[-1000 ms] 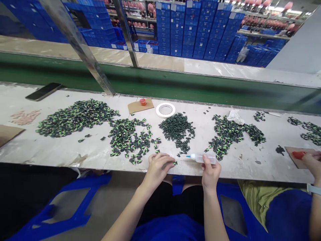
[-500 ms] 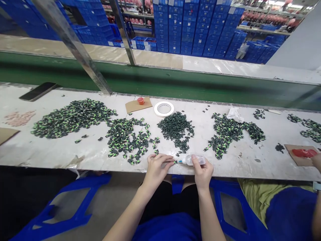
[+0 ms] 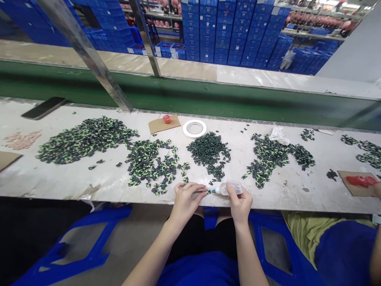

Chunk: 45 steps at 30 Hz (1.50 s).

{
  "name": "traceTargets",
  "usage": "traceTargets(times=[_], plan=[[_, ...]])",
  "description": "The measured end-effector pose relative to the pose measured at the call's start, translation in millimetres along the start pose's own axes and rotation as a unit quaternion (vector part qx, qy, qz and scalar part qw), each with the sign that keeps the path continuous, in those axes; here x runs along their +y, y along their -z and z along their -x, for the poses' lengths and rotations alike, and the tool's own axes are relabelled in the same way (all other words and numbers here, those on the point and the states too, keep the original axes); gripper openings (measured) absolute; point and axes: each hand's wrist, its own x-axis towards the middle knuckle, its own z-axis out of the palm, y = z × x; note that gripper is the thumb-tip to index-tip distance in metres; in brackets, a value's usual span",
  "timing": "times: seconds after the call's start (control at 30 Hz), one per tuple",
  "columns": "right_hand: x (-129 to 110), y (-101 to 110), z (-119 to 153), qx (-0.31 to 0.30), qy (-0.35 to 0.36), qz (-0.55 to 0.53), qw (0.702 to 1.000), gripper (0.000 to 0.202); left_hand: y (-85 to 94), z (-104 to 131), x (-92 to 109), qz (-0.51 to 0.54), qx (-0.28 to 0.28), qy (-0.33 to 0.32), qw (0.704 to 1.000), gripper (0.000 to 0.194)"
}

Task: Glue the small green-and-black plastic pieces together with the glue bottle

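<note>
My left hand (image 3: 188, 196) pinches a small black-and-green piece (image 3: 208, 192) at its fingertips, just above the table's front edge. My right hand (image 3: 240, 202) is wrapped round a clear squeeze bottle (image 3: 230, 189), which lies sideways with its blue tip pointing left, at the piece. Whether the tip touches the piece is too small to tell. Behind the bottle is a pile of small dark green cylinders (image 3: 208, 149). Black-and-green pieces lie in a pile (image 3: 143, 159) left of my left hand and in another pile (image 3: 268, 155) to the right.
A white tape roll (image 3: 194, 129) and a red cup (image 3: 167, 119) on cardboard stand at the back. A phone (image 3: 44, 108) lies far left beside a large pile (image 3: 86, 139). At the right edge, another person's hand (image 3: 377, 189) is near red material (image 3: 360, 181) on cardboard.
The bottle and my right hand have shifted very slightly left and up. My left hand keeps its pinch in nearly the same place.
</note>
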Motion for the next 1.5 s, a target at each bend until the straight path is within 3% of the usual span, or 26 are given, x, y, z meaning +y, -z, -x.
traceTargets(times=[1.5], plan=[[3.6, -1.1, -0.4, 0.020, -0.021, -0.035, 0.999, 0.034, -0.1, -1.4, 1.6, 0.021, 0.006, 0.016, 1.000, 0.006]])
